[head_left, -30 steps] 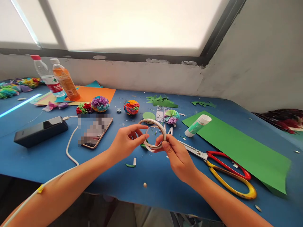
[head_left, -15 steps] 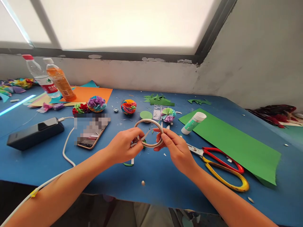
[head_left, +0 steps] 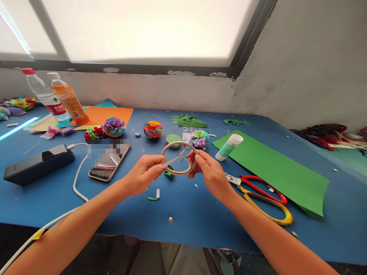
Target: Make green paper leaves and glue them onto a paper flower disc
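My right hand [head_left: 211, 172] grips the right side of a narrow roll of tape [head_left: 178, 172], thumb in front and fingers behind. Pinched in my left hand [head_left: 145, 170] is the tape's loose end, a pale strip [head_left: 172, 160] that runs across the roll's open middle. The roll hangs above the blue table [head_left: 129, 221]. Behind and below it are a rolled green paper piece [head_left: 169, 173], a green disc [head_left: 173, 138] and a pastel paper pompom [head_left: 200, 138].
Right of my hands lie scissors [head_left: 265, 189] with red and yellow handles, a glue stick [head_left: 229, 147] and a green sheet [head_left: 275, 172]. On the left are a phone [head_left: 106, 168], a black power bank [head_left: 38, 164] with a white cable [head_left: 77, 179], and two bottles [head_left: 70, 99].
My left hand has drawn left, away from the roll, pulling the tape strip out straighter. My right hand still holds the roll. The view has shifted slightly.
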The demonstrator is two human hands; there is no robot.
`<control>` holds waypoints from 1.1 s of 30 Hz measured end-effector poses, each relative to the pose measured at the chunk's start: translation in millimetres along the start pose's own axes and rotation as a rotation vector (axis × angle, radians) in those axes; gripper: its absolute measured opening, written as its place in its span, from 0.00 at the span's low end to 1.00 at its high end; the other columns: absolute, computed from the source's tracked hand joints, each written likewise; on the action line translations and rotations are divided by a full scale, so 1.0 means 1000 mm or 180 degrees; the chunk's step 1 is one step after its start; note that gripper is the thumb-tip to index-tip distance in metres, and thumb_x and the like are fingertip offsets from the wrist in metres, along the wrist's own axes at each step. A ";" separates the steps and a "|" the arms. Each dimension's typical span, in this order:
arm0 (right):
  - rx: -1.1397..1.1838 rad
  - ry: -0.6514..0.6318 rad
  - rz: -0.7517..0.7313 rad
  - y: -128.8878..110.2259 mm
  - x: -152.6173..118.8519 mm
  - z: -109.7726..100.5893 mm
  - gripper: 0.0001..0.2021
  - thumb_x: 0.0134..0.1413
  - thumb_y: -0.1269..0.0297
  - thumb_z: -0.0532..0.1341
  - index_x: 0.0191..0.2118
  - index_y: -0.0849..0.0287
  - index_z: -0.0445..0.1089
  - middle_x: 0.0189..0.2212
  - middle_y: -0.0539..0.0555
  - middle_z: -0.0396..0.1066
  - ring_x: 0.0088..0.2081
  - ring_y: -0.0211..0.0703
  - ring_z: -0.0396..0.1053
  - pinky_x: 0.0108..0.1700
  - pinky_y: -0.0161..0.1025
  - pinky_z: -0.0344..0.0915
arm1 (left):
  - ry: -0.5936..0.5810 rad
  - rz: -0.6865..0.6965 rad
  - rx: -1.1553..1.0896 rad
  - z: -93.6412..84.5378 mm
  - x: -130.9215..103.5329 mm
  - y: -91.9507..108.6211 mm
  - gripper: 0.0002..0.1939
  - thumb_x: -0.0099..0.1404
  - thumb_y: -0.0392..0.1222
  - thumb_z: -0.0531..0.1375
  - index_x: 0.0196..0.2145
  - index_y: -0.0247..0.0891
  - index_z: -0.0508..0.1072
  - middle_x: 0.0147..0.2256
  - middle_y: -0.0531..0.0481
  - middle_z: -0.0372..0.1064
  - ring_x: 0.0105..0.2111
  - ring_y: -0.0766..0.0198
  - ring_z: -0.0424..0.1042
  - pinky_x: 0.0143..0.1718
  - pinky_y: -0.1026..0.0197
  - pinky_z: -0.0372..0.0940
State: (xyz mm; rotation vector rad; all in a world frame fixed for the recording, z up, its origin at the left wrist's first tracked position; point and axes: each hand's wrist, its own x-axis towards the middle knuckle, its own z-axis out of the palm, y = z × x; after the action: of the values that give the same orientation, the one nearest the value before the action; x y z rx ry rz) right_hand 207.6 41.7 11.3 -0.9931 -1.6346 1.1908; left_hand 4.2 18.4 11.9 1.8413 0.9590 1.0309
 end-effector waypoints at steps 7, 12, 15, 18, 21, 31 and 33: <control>-0.0019 -0.0224 -0.0050 -0.001 -0.003 -0.001 0.11 0.60 0.59 0.49 0.40 0.59 0.63 0.27 0.47 0.62 0.24 0.35 0.68 0.29 0.35 0.67 | 0.0034 -0.0054 0.0341 0.003 0.002 0.001 0.19 0.64 0.47 0.52 0.19 0.37 0.55 0.19 0.57 0.46 0.21 0.71 0.47 0.21 0.66 0.46; 0.0068 -0.0299 -0.0035 0.000 -0.004 -0.001 0.13 0.61 0.57 0.49 0.42 0.59 0.63 0.28 0.48 0.63 0.26 0.35 0.68 0.32 0.36 0.67 | 0.0053 -0.0098 0.0474 0.003 0.002 0.001 0.18 0.64 0.47 0.52 0.20 0.36 0.58 0.19 0.57 0.49 0.21 0.71 0.49 0.21 0.67 0.47; 0.0315 -0.0365 -0.0034 0.002 -0.004 -0.001 0.14 0.60 0.54 0.51 0.44 0.58 0.63 0.28 0.48 0.63 0.25 0.34 0.68 0.31 0.35 0.68 | 0.0114 -0.0032 0.0501 0.003 0.001 0.001 0.18 0.64 0.47 0.52 0.20 0.36 0.59 0.19 0.57 0.50 0.21 0.71 0.49 0.21 0.67 0.48; 0.0565 -0.0423 -0.0067 0.003 -0.002 -0.001 0.15 0.58 0.52 0.54 0.43 0.58 0.64 0.29 0.47 0.63 0.25 0.34 0.69 0.31 0.35 0.68 | 0.0205 0.0106 0.0533 0.002 0.000 0.003 0.17 0.64 0.45 0.52 0.20 0.36 0.59 0.19 0.57 0.51 0.20 0.71 0.50 0.21 0.67 0.49; 0.0689 -0.0436 -0.0146 0.003 -0.002 -0.002 0.17 0.55 0.49 0.57 0.42 0.57 0.65 0.29 0.48 0.64 0.25 0.34 0.69 0.31 0.35 0.69 | 0.0287 0.0226 0.0584 0.002 -0.002 0.003 0.16 0.64 0.44 0.52 0.20 0.36 0.60 0.19 0.56 0.52 0.20 0.71 0.50 0.21 0.67 0.50; 0.0347 -0.0245 -0.0328 -0.007 -0.008 -0.001 0.13 0.52 0.59 0.62 0.42 0.56 0.67 0.33 0.50 0.69 0.30 0.36 0.71 0.35 0.35 0.71 | 0.0322 0.0452 0.0906 0.002 -0.002 0.002 0.15 0.64 0.42 0.52 0.22 0.36 0.62 0.19 0.55 0.56 0.21 0.71 0.54 0.22 0.67 0.53; 0.0215 -0.0164 -0.0363 -0.005 -0.009 0.000 0.11 0.54 0.61 0.60 0.43 0.57 0.67 0.32 0.50 0.71 0.30 0.37 0.72 0.36 0.36 0.72 | 0.0298 0.0492 0.0944 0.003 -0.002 0.001 0.14 0.64 0.42 0.53 0.22 0.35 0.63 0.19 0.55 0.57 0.21 0.71 0.54 0.21 0.68 0.53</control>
State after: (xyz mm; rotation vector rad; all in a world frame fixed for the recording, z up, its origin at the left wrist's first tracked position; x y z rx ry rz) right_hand 209.9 32.6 14.9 -0.8223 -1.6573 1.1950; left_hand 6.0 15.7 11.5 2.1541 1.0857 1.1238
